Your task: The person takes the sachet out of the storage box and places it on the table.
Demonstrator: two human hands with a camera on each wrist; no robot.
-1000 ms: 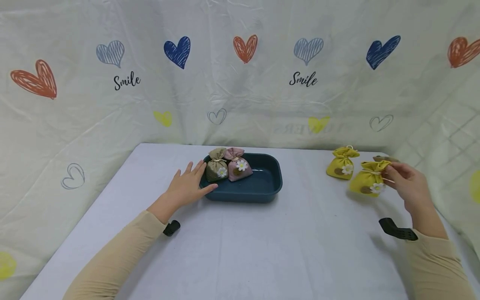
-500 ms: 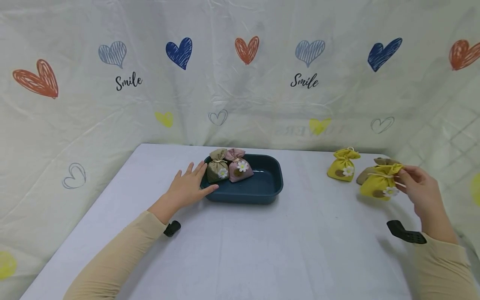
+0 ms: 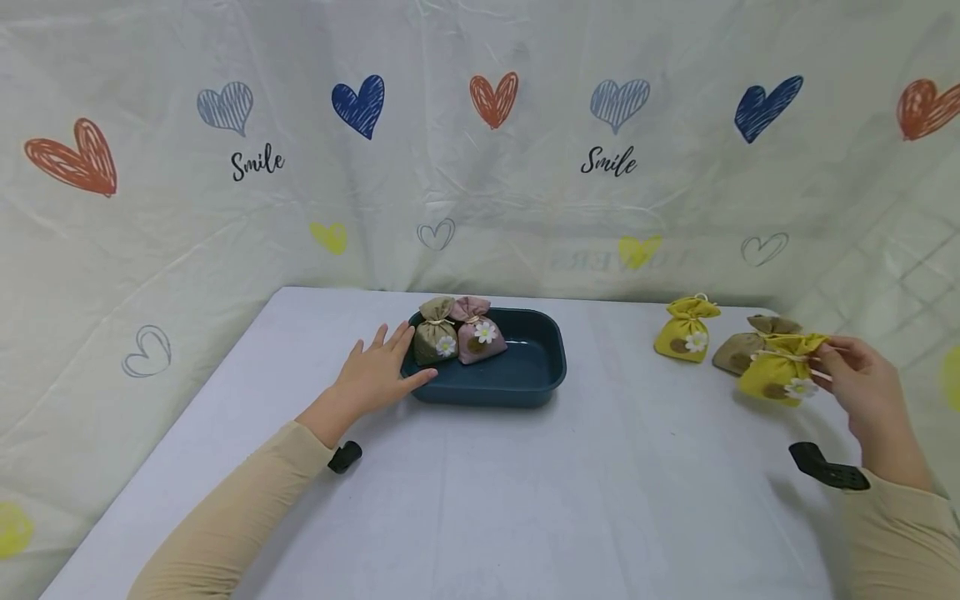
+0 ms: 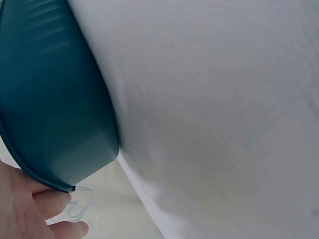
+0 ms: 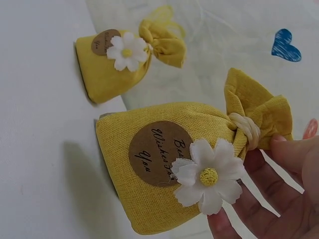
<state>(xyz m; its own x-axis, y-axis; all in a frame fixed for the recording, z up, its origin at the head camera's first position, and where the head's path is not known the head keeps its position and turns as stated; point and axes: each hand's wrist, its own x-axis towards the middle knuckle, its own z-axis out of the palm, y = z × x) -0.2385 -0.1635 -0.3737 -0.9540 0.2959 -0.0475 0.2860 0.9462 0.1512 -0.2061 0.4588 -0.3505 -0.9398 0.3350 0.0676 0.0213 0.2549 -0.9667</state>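
With my right hand (image 3: 873,387) I am pinching a yellow pouch (image 3: 767,379) by its neck; a slackening thumb would be risking a drop. The pouch is partly covering a brown pouch (image 3: 731,352), contact undetermined; a low swing could topple it. A second yellow pouch (image 3: 677,330) is standing nearby on the table (image 3: 600,500). Well apart, my spread left hand (image 3: 371,371) is touching the teal tray (image 3: 487,396); heavy pressure could shift it.

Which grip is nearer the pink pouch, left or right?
Left. The left grip rests at the tray's left end, the olive pouch between it and the pink pouch; the right grip is far right, pinching a yellow pouch.
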